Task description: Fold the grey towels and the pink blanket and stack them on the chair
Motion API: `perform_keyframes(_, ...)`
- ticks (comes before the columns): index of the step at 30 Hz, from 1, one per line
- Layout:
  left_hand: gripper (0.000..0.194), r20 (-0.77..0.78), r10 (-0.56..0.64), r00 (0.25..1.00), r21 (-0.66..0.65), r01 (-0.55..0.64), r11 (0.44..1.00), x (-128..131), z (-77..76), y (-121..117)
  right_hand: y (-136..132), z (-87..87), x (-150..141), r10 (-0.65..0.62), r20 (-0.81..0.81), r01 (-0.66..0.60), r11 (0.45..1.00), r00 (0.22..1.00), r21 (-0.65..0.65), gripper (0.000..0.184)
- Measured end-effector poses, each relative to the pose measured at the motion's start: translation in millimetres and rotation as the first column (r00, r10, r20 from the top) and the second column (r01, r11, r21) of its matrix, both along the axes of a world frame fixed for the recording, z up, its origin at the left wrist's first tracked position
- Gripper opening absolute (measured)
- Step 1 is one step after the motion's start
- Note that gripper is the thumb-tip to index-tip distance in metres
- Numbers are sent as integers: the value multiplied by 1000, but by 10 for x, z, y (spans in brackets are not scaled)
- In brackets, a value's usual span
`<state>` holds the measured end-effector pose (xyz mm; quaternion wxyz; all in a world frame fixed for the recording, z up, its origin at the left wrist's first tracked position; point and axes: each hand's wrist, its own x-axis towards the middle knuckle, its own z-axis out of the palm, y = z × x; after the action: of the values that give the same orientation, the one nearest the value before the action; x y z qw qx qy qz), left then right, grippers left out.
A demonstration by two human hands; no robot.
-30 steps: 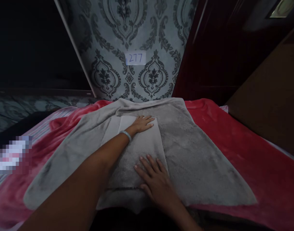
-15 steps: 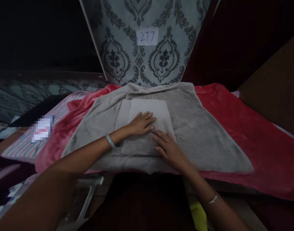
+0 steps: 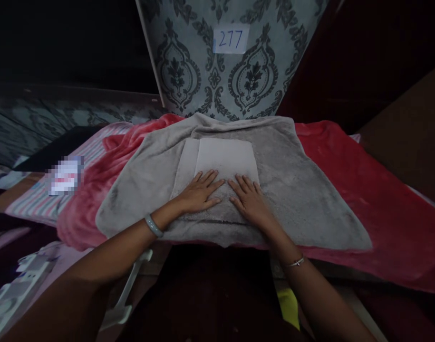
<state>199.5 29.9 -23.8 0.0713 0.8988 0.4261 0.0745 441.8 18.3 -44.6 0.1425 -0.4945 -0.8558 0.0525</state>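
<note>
A pale grey folded cloth (image 3: 226,154) lies on a larger grey plush blanket (image 3: 292,180). My left hand (image 3: 200,192) rests flat on the lower left part of the folded cloth, fingers spread. Beside it, my right hand (image 3: 250,199) lies on the lower right part, its fingers also stretched out. The thumbs of both hands point toward each other with a small gap between them. Neither hand grips anything. The cloth's near edge shows as a dark line just below the hands.
Under the grey blanket spreads a red blanket (image 3: 345,185). On the left lie a striped cloth (image 3: 32,206) and a white power strip (image 3: 14,294). Patterned wallpaper with a paper marked 277 (image 3: 230,39) rises behind. A yellow item (image 3: 288,306) shows below.
My left hand has moved back toward me and left across the cloth. My right hand now lies level beside it, fingers spread flatter. The view has tilted down slightly.
</note>
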Motion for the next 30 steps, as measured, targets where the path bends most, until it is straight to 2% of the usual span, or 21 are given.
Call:
perform_keyframes(7, 69, 2, 14, 1000, -10, -14, 1000, -29, 52, -50, 16, -20, 2, -1, -43, 1, 1000, 999, 7, 55)
perform_keyframes(10, 65, -21, 22, 1000, -32, -23, 999, -119, 104, -117, 51, -38, 11, 12, -92, -11, 1000, 996, 9, 54)
perform_keyframes(15, 53, 4, 56, 998, 21, -56, 998, -546, 127, -345, 138, -133, 246, 72, -294, -70, 997, 953, 17, 54)
perform_keyframes(18, 50, 48, 137, 989, 61, -140, 988, -854, 86, -513, 111, -252, 528, 8, -446, 8, 999, 895, 34, 58)
perform_keyframes(21, 49, 115, 172, 978, 67, -180, 981, -1029, 50, -632, 18, -345, 758, -61, -521, 80, 997, 851, 15, 57)
perform_keyframes(25, 48, 179, 196, 964, 73, -212, 975, -1027, 36, -637, -102, -349, 812, -59, -526, 63, 998, 849, -10, 53)
perform_keyframes(30, 54, 281, 335, 900, 64, -365, 929, -935, -6, -486, -52, -306, 687, -147, -579, 117, 989, 802, -90, 60)
